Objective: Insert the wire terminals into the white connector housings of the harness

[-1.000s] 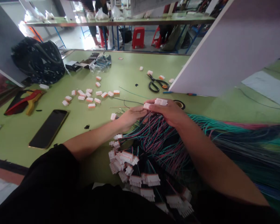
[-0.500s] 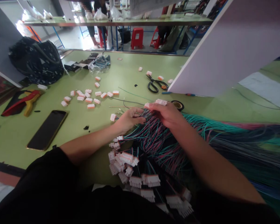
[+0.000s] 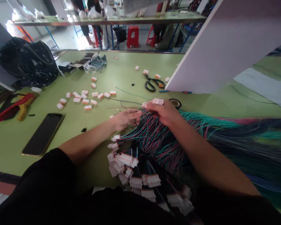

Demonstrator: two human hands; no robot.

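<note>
My right hand (image 3: pixel 166 112) is closed around a white connector (image 3: pixel 144 105) at its thumb tip, with wires trailing below. A longer white connector (image 3: pixel 158 101) shows above the same hand's fingers. Just left of it, my left hand (image 3: pixel 127 119) is pinched at the edge of the wires, apparently on a thin wire; its fingertips partly hide the spot. Under both hands spreads a bundle of green, pink and dark wires (image 3: pixel 152 134). Many wire ends carry white connectors (image 3: pixel 126 159), heaped near my body. Loose wires (image 3: pixel 125 101) stick out beyond my left hand.
Loose white-and-orange connectors (image 3: pixel 85 101) lie on the green table (image 3: pixel 77 125). Scissors (image 3: pixel 152 83), a black tape roll (image 3: pixel 175 103) and a white partition (image 3: pixel 201 56) stand beyond my right hand. A phone (image 3: pixel 43 134), red-and-yellow tool (image 3: pixel 18 106) and dark bag (image 3: pixel 30 62) are left.
My left hand's fingers have drawn together into a pinch by the connector. My right hand keeps its hold. The whole view has shifted slightly.
</note>
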